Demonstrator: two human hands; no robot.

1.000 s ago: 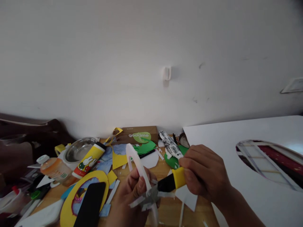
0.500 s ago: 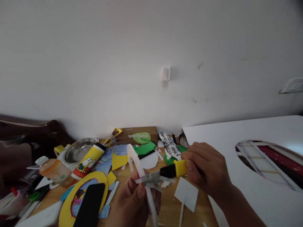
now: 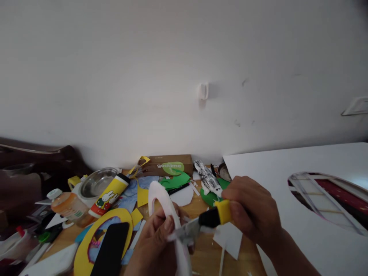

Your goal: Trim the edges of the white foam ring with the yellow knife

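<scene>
In the head view my left hand (image 3: 161,239) pinches a white ring-like band (image 3: 172,214), which looks like foam or thick paper and stands up on edge. My right hand (image 3: 255,211) is closed around the yellow-and-black handles of a pair of scissors (image 3: 209,217). Its metal blades (image 3: 186,232) point left and cross the band just beside my left thumb, so part of them is hidden. Under the scissors lies a white paper piece (image 3: 228,237) with a thin strip on it. Below my hands the band runs out of the picture.
A yellow ring-shaped cutout (image 3: 82,247) lies at left under a black phone (image 3: 110,251). Behind it are a yellow tube (image 3: 110,194), an orange bottle (image 3: 71,207) and a metal bowl (image 3: 96,186). A brown box (image 3: 169,163) stands against the wall. White board (image 3: 273,172) covers the right.
The scissors and my right hand have shifted slightly right and down, with the blades now lower on the band. My left hand has tilted the band a little to the left.
</scene>
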